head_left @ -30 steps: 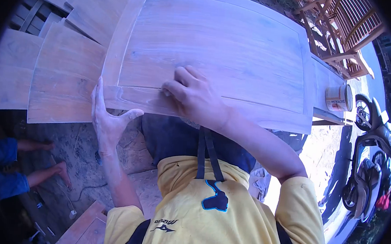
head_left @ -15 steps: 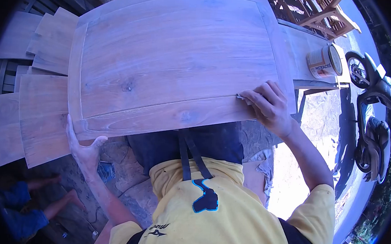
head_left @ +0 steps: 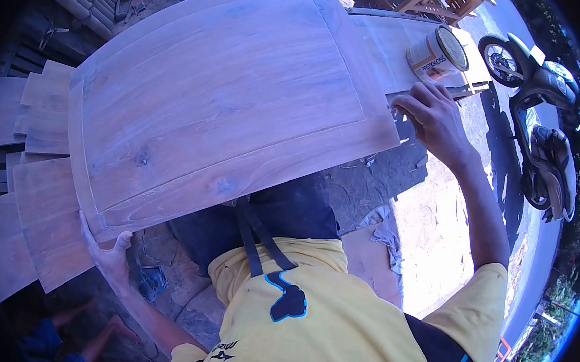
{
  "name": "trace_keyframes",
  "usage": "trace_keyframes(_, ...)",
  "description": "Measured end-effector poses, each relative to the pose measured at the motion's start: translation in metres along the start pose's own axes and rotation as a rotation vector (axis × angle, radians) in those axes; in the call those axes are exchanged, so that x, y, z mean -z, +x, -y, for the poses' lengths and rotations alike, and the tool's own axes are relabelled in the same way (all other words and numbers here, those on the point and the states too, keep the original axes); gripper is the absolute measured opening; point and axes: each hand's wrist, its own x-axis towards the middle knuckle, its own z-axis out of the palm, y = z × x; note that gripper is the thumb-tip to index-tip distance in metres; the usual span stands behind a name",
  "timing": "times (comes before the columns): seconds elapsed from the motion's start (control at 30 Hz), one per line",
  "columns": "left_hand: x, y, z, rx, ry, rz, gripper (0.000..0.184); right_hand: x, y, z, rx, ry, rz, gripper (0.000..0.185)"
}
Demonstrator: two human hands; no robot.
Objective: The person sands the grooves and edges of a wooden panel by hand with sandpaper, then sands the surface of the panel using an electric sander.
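A large framed wooden panel [head_left: 222, 95] lies in front of me, tilted in the view. My left hand [head_left: 110, 256] is at its near left corner, thumb and fingers spread apart against the edge. Just beyond the panel's right edge is my right hand [head_left: 435, 120], its fingers curled together; what they hold, if anything, is hidden. A labelled can [head_left: 438, 55] lies or stands tilted in the view on a board [head_left: 380, 49], just past my right hand.
Several loose wooden boards [head_left: 52, 215] are at the left. Wooden slatted furniture [head_left: 423, 1] stands at the top right, and a motorcycle [head_left: 543, 118] is farther right. Another person's bare legs [head_left: 100, 342] show at the lower left. A crumpled cloth [head_left: 387, 235] lies on the ground.
My right hand has moved right along the panel's near part and past its right edge. My left hand remains at the corner. The view has turned, so the panel appears farther left and more tilted.
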Motion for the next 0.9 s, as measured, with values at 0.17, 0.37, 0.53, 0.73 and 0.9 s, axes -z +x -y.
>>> trace_keyframes(0.17,-0.001,0.0,0.01,-0.019,0.02,-0.002,0.135,-0.005,0.005,0.034,-0.188,0.491,-0.102,0.015)
trace_keyframes(0.37,0.001,-0.001,0.013,-0.052,0.048,0.014,0.129,-0.034,0.012,0.039,0.015,0.247,-0.062,0.027)
trace_keyframes(0.53,-0.003,-0.001,0.0,0.005,0.025,-0.005,0.133,-0.041,0.025,0.063,0.09,0.309,-0.06,0.036)
trace_keyframes(0.73,-0.001,0.0,0.003,-0.02,0.034,-0.004,0.135,-0.057,0.081,0.151,0.208,0.503,-0.211,0.037)
trace_keyframes(0.9,-0.002,-0.001,-0.003,0.023,-0.017,-0.008,0.135,-0.047,0.065,0.121,0.176,0.471,-0.097,0.038)
